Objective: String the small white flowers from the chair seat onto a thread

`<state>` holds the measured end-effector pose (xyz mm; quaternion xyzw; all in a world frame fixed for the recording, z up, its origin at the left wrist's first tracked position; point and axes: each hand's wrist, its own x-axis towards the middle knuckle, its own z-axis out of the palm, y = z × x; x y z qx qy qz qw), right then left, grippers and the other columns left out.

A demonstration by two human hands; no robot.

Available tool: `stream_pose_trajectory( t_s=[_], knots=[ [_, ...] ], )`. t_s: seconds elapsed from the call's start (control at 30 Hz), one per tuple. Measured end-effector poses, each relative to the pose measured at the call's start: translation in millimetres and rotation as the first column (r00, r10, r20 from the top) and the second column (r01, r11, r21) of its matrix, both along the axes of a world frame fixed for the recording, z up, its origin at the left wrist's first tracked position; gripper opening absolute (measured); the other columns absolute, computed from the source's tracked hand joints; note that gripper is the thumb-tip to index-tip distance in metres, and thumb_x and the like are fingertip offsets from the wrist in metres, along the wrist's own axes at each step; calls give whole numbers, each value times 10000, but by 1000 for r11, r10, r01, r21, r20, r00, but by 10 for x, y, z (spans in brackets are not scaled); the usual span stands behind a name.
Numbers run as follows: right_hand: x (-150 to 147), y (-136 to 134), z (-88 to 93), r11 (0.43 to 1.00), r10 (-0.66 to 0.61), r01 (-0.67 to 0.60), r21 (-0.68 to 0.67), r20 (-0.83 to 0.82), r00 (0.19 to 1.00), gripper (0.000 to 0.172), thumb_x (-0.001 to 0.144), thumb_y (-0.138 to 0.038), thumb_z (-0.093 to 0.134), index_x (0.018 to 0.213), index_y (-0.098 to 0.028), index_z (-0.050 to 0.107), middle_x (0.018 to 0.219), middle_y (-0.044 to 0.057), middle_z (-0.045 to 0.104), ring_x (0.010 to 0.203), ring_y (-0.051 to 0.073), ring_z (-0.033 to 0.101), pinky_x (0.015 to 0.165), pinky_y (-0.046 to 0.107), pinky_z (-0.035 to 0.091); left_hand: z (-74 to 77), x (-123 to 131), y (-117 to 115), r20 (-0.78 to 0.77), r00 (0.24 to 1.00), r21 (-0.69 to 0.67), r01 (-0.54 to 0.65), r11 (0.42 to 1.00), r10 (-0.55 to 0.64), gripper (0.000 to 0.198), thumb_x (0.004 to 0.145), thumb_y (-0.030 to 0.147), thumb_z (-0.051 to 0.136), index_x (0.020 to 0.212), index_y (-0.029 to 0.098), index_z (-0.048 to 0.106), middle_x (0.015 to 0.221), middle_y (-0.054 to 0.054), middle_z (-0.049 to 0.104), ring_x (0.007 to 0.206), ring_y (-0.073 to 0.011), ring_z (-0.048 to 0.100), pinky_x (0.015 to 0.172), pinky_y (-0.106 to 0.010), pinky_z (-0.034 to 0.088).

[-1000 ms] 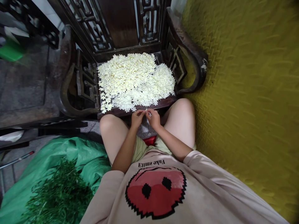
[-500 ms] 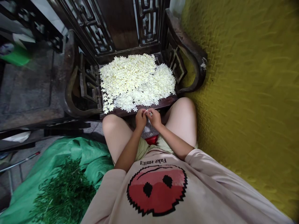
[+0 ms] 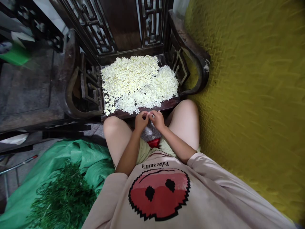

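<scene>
View from above of a seated person, bare knees apart. The left hand [image 3: 141,121] and right hand [image 3: 158,120] meet fingertip to fingertip between the knees. Both hands are curled narrow, and their fingertips are pinched on a small white blossom [image 3: 151,115]. It is too small to tell which hand grips it more firmly.

At 12 o'clock from the hands, just beyond them, a dark carved wooden chair faces the person. Its chair seat [image 3: 168,106] is nearly covered by a heap of blossoms [image 3: 138,81] of the same pale cream kind, and the nearest loose ones lie just beside the knuckles. At 6 o'clock from the hands a red object [image 3: 153,143] shows in the lap. At 8 o'clock a green sheet [image 3: 78,156] carries a pile of green stems [image 3: 62,197]. From 1 to 5 o'clock runs a yellow ribbed surface [image 3: 250,95].

The blossom is likely almost weightless, soft and easily bruised, with thin petals that would tear or crease under pressure. It is probably best held by its base or short tube, with a light pinch of finger and thumb pads. The heap would likely scatter at a careless brush.
</scene>
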<state>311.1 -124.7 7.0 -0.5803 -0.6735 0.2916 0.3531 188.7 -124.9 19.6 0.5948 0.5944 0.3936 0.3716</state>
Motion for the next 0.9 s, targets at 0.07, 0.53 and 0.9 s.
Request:
stream_pose_trajectory(
  t_s=[0.07,0.53,0.9],
  knots=[
    [18,5,13,1000,24,-24,19,15,1000,207,851,-334,450,814,-211,611,809,42,652,739,180,548,759,291,340,19,-21,13,26,1000,-7,13,1000,-13,97,760,242,553,810,189,618,772,-32,661,715,-150,609,726,-288,470],
    [38,57,54,995,63,-72,-62,-132,989,176,823,-308,462,770,-174,562,736,24,603,682,148,525,664,251,366,-42,22,-8,-1,996,-72,-94,993,94,118,755,272,564,741,172,625,729,-22,670,678,-139,601,683,-268,459],
    [-37,77,35,965,-78,-22,-260,-369,926,155,744,-316,508,678,-178,537,630,-7,556,631,138,490,656,263,379,-81,56,-11,208,952,-169,-193,967,226,70,694,221,577,651,166,584,627,16,607,597,-111,536,623,-240,413]
  ],
)
